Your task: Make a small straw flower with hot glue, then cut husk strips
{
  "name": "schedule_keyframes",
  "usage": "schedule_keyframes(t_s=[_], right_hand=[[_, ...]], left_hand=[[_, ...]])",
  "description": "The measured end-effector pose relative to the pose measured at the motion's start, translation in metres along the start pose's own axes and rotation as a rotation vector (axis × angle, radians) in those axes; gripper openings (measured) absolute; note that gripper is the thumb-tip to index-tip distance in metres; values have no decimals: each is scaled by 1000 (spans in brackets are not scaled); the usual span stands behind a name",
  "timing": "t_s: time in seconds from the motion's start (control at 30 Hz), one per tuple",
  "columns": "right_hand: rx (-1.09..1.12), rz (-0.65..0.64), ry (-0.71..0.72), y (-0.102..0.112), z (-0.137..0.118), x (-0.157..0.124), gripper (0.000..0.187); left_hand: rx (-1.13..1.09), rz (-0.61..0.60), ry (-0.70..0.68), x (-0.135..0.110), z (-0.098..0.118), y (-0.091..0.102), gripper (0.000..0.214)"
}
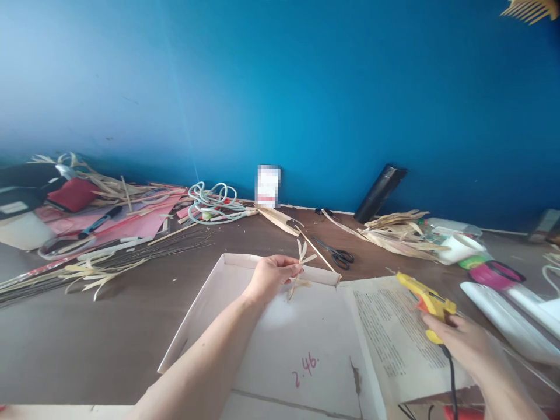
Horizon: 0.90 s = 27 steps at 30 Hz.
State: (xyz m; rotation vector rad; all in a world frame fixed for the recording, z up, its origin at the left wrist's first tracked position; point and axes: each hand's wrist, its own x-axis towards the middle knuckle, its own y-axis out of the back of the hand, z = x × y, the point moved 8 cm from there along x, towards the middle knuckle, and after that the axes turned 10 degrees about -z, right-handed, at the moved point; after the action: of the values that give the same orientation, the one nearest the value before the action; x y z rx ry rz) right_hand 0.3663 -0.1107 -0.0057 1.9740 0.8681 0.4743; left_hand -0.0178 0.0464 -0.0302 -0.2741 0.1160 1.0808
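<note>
Pinched in my left hand [276,274] is a small piece of pale dried husk [303,254], its narrow strips fanning out above my fingers. That hand hovers over a shallow white cardboard tray [324,326] with "2.46." written on it in red. My right hand [457,335] grips a yellow glue gun [426,297], its nozzle pointing up and left and its black cord hanging down. Beneath the glue gun lies a printed paper sheet [385,326]. Black scissors [336,254] rest on the table just beyond the tray.
At the left are pink paper [153,221], thin stems [144,256] and a cutter knife [100,221]. A pale coiled cable [214,201] and a propped-up phone [268,186] stand near the blue wall. Farther right are a black cylinder [380,192], dried husks [400,236] and rolls of tape [494,274].
</note>
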Motion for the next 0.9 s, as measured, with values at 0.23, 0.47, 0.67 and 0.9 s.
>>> schedule_keyframes(t_s=[0.23,0.47,0.67,0.9], right_hand=[[652,-61,-142,-3,-13,-31,19],[732,-252,114,-10,-93,-72,24],[652,-289,290,-22,-139,-100,27],[739,-476,331,-63,-142,-106,29]], left_hand=[[-51,-34,-5,1,-1,-4,28],[-104,-32,-9,-1,1,-3,28],[-84,-40,-33,0,2,-3,27],[-73,-65,-45,1,1,-5,24]])
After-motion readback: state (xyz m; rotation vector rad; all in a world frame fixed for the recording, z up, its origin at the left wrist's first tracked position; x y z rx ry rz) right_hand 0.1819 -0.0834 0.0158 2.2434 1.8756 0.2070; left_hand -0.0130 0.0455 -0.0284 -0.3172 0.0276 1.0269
